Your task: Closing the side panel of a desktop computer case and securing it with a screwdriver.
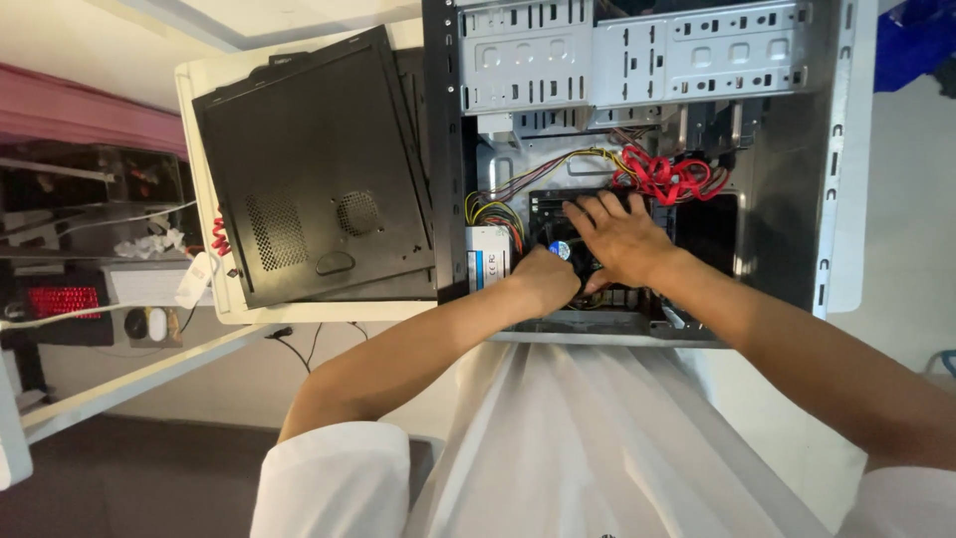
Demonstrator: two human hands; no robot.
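left hand [546,277] clenched low on the cooler fan [561,249], bracing it | right hand [622,237] fingers spread flat across motherboard [558,204], gripping nothing | open PC case [797,199] on its side on worktop [204,90], giving top access | side panel [309,169] parked left | red cables [669,177] bunched far-right, out of the way

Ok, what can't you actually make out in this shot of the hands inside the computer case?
Head view only:
- What the left hand grips, if anything: its curled fingers cover it.
- The board under the right hand: the palm hides it; only part of a small fan shows.
- Where the red cables end: lost behind the drive cage.
- The case's top: cut off by the frame edge.
- Small items on the left shelf: too small to identify.
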